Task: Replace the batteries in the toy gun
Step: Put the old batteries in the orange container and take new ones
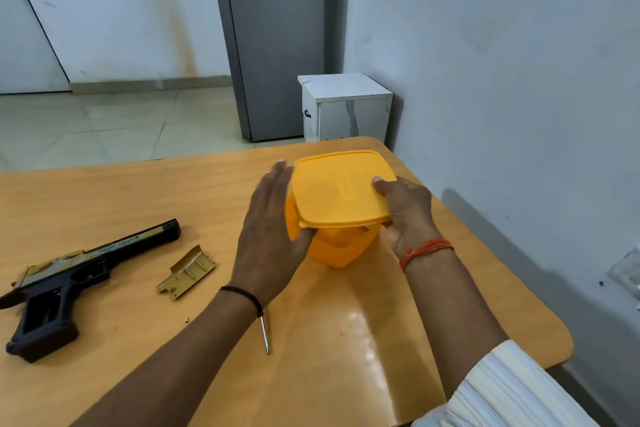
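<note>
A black and gold toy gun lies on its side at the left of the wooden table. Its gold battery cover lies loose beside it, inner side up. A tiny screw rests near the cover. A yellow plastic box stands in the middle of the table. My left hand presses flat against the box's left side, fingers straight. My right hand grips the yellow lid at its right edge; the lid sits tilted above the box. What the box holds is hidden.
A screwdriver's metal shaft pokes out from under my left wrist. The table's right edge runs close to a white wall. A small white cabinet and a grey fridge stand beyond the table's far edge.
</note>
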